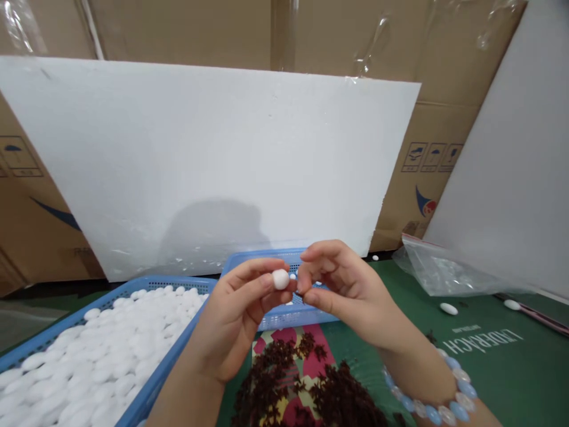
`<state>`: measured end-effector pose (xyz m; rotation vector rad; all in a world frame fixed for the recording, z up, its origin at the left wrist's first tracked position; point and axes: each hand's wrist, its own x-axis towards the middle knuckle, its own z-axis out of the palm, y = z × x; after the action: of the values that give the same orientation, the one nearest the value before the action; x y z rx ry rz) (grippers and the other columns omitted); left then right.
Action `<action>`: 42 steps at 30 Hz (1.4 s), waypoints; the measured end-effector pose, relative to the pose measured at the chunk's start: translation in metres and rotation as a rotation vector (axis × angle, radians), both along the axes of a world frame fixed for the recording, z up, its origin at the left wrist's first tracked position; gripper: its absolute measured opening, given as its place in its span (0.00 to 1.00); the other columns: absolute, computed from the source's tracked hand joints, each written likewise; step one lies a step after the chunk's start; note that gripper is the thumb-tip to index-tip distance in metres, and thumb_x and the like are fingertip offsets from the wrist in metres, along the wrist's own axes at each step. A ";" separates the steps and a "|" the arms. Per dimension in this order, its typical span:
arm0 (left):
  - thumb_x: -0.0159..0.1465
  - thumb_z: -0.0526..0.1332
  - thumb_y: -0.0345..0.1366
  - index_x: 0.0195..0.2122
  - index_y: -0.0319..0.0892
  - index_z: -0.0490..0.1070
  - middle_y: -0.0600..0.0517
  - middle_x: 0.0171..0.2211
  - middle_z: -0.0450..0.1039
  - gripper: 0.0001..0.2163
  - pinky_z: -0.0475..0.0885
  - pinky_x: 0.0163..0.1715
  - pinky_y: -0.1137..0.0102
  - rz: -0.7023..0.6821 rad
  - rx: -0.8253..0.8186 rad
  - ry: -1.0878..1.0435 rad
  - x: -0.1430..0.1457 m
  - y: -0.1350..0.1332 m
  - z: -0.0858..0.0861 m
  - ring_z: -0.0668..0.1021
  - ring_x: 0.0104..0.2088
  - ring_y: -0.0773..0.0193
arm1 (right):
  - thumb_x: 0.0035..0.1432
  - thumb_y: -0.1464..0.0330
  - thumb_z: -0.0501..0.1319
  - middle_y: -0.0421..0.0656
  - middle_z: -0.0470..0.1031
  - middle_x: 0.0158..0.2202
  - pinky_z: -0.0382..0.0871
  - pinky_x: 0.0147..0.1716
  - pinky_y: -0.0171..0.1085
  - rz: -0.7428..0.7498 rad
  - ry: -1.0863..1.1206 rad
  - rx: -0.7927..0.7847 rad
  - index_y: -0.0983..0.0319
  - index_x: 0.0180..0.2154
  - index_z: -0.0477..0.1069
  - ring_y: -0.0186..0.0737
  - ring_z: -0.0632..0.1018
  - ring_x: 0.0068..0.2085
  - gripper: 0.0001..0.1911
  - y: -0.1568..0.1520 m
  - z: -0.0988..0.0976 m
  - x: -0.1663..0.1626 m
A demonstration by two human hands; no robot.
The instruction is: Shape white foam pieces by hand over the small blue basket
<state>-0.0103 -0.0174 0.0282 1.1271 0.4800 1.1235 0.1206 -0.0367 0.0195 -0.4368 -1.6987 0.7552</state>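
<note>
My left hand [242, 302] pinches a small white egg-shaped ball [280, 279] between thumb and fingertips, its rounded end facing me. Just to the right, my right hand [344, 284] has its thumb and fingertips drawn together, close to the ball but apart from it. A tiny dark brown piece shows at those fingertips, partly hidden. Below both hands lies a heap of dark brown star-like pieces [342, 394] on a colourful patterned sheet [317, 350].
At left, a blue basket [146, 388] is full of white egg-shaped balls. Another blue basket [249, 256] stands behind my hands. A loose ball [448, 308], a clear plastic bag [440, 270] and tweezers [540, 317] lie right. A white board [267, 154] leans against cardboard boxes.
</note>
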 end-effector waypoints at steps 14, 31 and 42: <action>0.36 0.64 0.33 0.18 0.41 0.68 0.58 0.19 0.67 0.07 0.64 0.19 0.80 -0.121 0.169 -0.036 -0.001 0.000 -0.006 0.68 0.20 0.73 | 0.43 0.82 0.53 0.33 0.62 0.23 0.62 0.27 0.22 0.158 0.140 -0.072 0.58 0.32 0.59 0.22 0.67 0.27 0.16 -0.012 0.002 -0.005; 0.40 0.63 0.33 0.19 0.41 0.69 0.57 0.17 0.69 0.04 0.64 0.18 0.83 -0.217 0.154 -0.074 0.000 -0.006 -0.003 0.68 0.17 0.76 | 0.42 0.80 0.55 0.33 0.64 0.21 0.65 0.25 0.23 0.386 0.321 -0.204 0.60 0.30 0.61 0.21 0.69 0.24 0.12 -0.013 0.003 -0.009; 0.39 0.63 0.31 0.19 0.40 0.68 0.57 0.17 0.67 0.05 0.64 0.16 0.84 -0.326 0.172 -0.142 0.003 -0.011 -0.004 0.68 0.17 0.76 | 0.42 0.80 0.56 0.32 0.66 0.22 0.64 0.25 0.20 0.494 0.357 -0.209 0.59 0.31 0.61 0.19 0.69 0.25 0.14 -0.014 0.001 -0.008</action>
<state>-0.0073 -0.0279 0.0246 1.2142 0.0838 0.9619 0.1124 -0.0510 0.0207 -0.0081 -1.4023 1.2957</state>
